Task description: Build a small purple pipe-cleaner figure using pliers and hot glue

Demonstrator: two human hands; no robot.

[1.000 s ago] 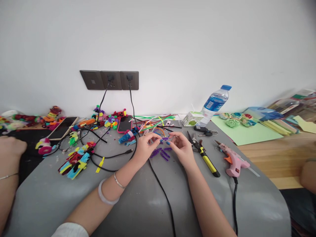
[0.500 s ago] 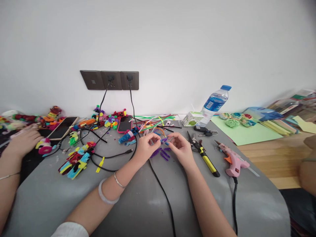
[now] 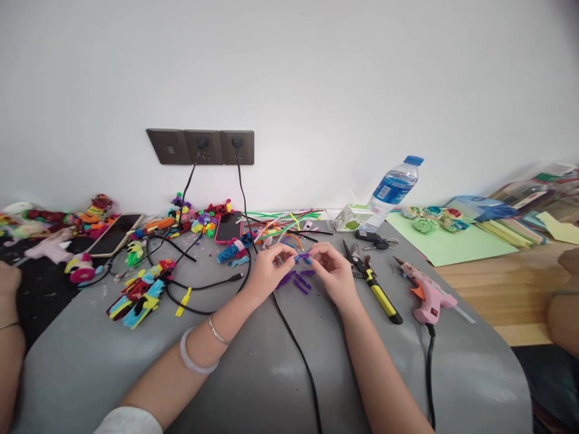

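Head view: the left hand (image 3: 266,269) and the right hand (image 3: 333,272) meet over the middle of the grey tabletop (image 3: 253,374), fingertips almost touching. Both hands pinch 1 short purple pipe-cleaner piece (image 3: 302,257) between thumb and forefingers, holding it just above the tabletop. Right beneath the hands lie more purple pieces (image 3: 296,281), loose on the tabletop.

Taking the hands as the landmark: a black cable (image 3: 298,352) runs from under them toward the viewer. Just right of the hands lie yellow-handled cutters (image 3: 373,284), and farther right a pink glue gun (image 3: 425,292) with its own cord. Behind the hands is a heap of coloured pipe cleaners (image 3: 284,228), with a red phone (image 3: 228,227) behind and to the left. Behind and to the right stand a water bottle (image 3: 392,190), tilted, and a small drink carton (image 3: 353,217), with keys (image 3: 377,240) just in front of them. Left of the hands lie colourful pipe-cleaner figures (image 3: 138,293). Well behind the hands, 3 dark wall sockets (image 3: 201,146) hold 2 plugs.

Another person's forearm (image 3: 9,337) shows at the far left edge, well apart from the hands.
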